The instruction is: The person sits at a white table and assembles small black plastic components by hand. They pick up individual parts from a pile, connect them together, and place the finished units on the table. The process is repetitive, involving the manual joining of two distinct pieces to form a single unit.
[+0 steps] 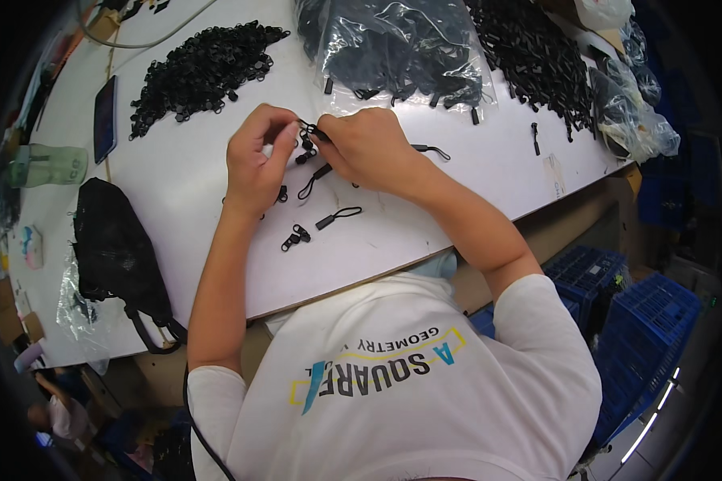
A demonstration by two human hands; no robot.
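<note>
left hand (255, 164) + right hand (367, 147) | pinching black zipper pull (311, 133) | over white table (473, 164)

Under the left hand (257, 164) the table (473, 176) is smooth, matt white board. Beyond the right hand (369, 148) lies a glossy, crinkled clear plastic bag (401, 56) — left of both hands, 1 matt black mesh cloth bag (116, 244).

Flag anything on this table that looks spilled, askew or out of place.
Nothing looks spilled or damaged. A few black zipper pulls lie loose on the white table below the left hand and right hand, apart from the heaped pile.
</note>
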